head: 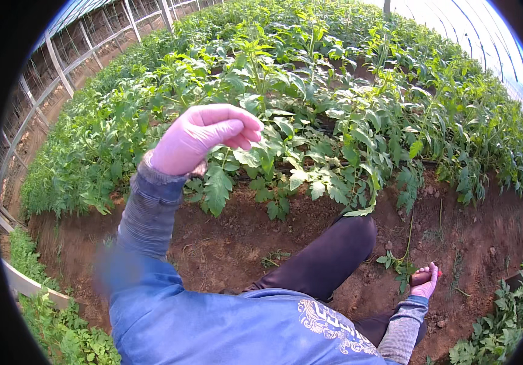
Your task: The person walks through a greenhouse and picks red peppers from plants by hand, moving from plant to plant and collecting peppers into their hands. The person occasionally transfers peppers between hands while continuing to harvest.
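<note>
My left hand [215,130] is raised in front of the tomato plants [266,82], thumb against bent fingers, with nothing visible between them. Leaves show just behind and below its fingertips. Low at the right, my right hand [424,279] is curled around a small object with a red end [440,273]; most of that object is hidden by the fingers. A plucked leafy shoot [400,267] with a long thin stem lies on the soil just left of this hand; I cannot tell whether they touch.
Bare brown soil [225,242] with scattered plant scraps [276,258] runs along the row. My bent knee [357,232] is close to the leaves. A metal frame [58,64] stands at the left, and plastic greenhouse film [462,27] curves up at the right. More plants [494,337] grow behind.
</note>
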A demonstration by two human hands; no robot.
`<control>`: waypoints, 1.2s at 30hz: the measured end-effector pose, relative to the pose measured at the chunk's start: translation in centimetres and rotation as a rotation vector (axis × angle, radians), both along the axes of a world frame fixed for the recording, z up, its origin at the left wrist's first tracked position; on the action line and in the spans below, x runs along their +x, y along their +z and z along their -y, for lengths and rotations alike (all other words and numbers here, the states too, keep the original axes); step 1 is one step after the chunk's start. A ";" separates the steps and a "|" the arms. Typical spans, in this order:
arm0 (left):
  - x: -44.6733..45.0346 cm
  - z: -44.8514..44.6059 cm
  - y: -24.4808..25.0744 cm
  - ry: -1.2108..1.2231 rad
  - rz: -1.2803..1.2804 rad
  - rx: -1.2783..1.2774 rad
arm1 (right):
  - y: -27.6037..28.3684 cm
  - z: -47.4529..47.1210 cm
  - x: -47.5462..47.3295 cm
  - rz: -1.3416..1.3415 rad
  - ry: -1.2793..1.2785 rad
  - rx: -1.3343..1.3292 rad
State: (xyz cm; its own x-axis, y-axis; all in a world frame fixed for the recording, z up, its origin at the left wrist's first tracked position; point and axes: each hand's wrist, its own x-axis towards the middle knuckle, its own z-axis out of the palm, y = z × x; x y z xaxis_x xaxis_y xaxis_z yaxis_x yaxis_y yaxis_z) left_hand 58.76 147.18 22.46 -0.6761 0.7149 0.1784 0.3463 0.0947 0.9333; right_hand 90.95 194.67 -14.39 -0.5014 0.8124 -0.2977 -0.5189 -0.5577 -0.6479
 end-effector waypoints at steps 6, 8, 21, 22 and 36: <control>-15.5 -4.8 2.3 0.046 -0.069 -0.541 | 3.3 0.6 3.2 -0.006 -0.115 -0.018; -21.1 -5.7 -0.7 0.170 -0.044 -0.641 | 8.1 1.9 1.4 -0.044 -0.079 0.076; -30.2 -17.3 -10.5 0.797 -0.172 -0.079 | 13.7 1.6 -10.8 -0.235 0.285 0.346; -31.4 -17.6 -11.7 0.768 -0.335 -0.091 | 16.4 2.3 -14.7 -0.276 0.402 0.402; -25.4 -18.1 -16.6 -0.064 0.238 0.592 | 29.4 21.5 -46.3 0.211 0.573 2.090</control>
State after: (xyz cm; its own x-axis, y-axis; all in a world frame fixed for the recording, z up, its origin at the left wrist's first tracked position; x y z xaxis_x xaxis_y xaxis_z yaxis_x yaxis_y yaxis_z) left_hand 33.40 165.29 5.90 -0.7052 0.5818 0.4052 0.1106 -0.4743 0.8734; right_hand 44.64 173.20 15.05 -0.8281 -0.2402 0.5065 -0.4585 0.8101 -0.3654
